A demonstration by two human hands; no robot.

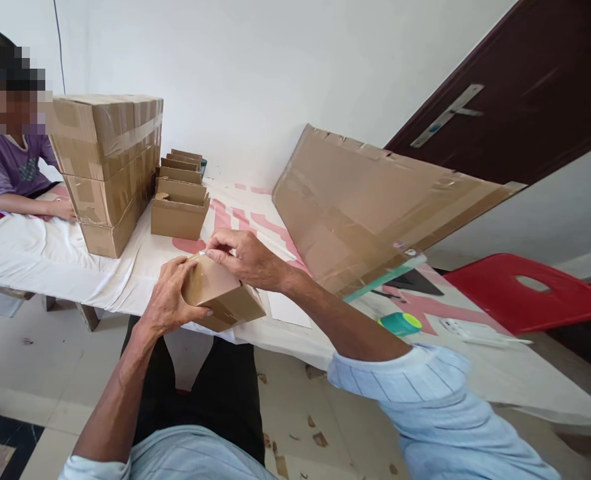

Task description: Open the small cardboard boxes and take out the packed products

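A small closed cardboard box (pixel 222 297) is tilted at the front edge of the table, with brown tape across it. My left hand (pixel 168 297) grips its left end, fingers on top and thumb along the near side. Over the far top edge, my right hand (pixel 242 257) has thumb and forefinger pinched together. A small whitish bit shows at those fingertips, too small to name. Beyond the box stands a row of open cardboard boxes (pixel 179 220) with their flaps up.
Taped cartons (pixel 115 143) are stacked at left, beside a person in purple (pixel 12 167). A large cardboard sheet (pixel 375 207) leans at right. Near it lie a green-yellow tape roll or cup (pixel 400 324) and a white power strip (pixel 475 331). A red chair (pixel 535 300) stands beyond.
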